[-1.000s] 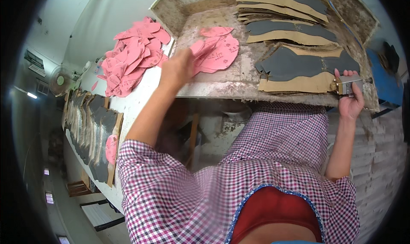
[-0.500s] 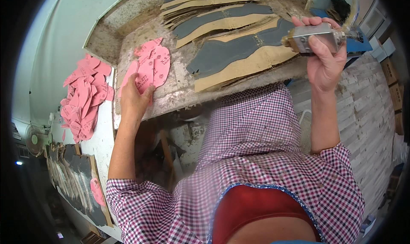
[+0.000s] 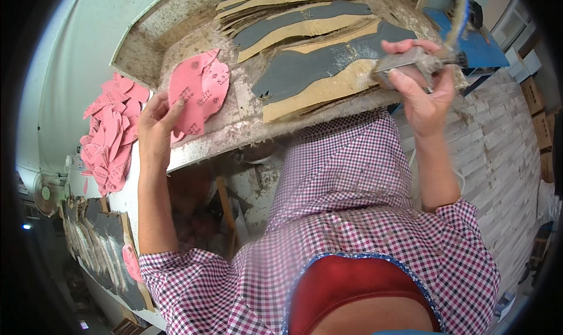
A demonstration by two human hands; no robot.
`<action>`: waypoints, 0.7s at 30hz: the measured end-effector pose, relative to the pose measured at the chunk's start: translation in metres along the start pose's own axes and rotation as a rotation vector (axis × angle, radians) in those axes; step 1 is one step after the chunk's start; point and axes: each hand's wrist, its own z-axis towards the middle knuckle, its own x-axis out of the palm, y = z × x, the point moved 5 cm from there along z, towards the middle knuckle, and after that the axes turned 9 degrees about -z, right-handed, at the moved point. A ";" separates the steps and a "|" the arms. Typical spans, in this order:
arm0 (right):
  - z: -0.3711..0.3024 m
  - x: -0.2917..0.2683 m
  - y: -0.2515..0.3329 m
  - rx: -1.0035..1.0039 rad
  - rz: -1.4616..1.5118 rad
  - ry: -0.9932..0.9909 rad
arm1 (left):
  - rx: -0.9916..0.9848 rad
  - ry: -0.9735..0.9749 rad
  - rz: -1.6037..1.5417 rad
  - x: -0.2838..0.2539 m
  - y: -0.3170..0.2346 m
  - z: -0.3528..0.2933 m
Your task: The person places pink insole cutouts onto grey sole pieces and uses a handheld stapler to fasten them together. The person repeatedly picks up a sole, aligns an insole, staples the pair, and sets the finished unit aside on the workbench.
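The left hand (image 3: 153, 124) now lifts one pink piece (image 3: 187, 103) off the bench's near edge (earlier flat on it); the right hand (image 3: 423, 91) raises its brush (image 3: 410, 62).

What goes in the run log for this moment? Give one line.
left hand: holding pink cut piece at bench edge | right hand: grip shut on brush, raised above grey-and-tan pieces | pink pile at left
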 end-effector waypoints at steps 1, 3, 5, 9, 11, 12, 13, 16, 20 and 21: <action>-0.001 0.010 0.001 0.006 0.004 0.025 | 0.014 0.043 -0.002 0.008 -0.004 -0.001; 0.001 0.020 0.001 -0.003 0.045 0.008 | 0.044 0.137 -0.007 0.027 -0.013 -0.003; 0.006 0.020 0.003 -0.036 0.010 -0.014 | 0.075 0.187 -0.010 0.048 -0.025 -0.005; 0.013 -0.019 -0.001 -0.057 -0.011 -0.140 | 0.147 0.262 0.083 0.080 -0.057 0.001; 0.012 -0.029 -0.004 -0.011 0.117 -0.180 | 0.145 0.306 0.147 0.100 -0.065 0.007; 0.010 -0.033 -0.003 0.010 0.158 -0.209 | 0.159 0.349 0.119 0.117 -0.069 0.010; 0.008 -0.036 -0.004 0.034 0.204 -0.235 | 0.134 0.406 0.149 0.135 -0.071 0.011; 0.003 -0.047 -0.005 0.065 0.268 -0.257 | 0.168 0.553 0.280 0.193 -0.073 0.018; 0.001 -0.060 -0.006 0.079 0.304 -0.311 | 0.121 0.753 0.246 0.259 -0.053 0.034; 0.001 -0.063 -0.006 0.082 0.306 -0.320 | 0.125 0.785 0.268 0.269 -0.050 0.035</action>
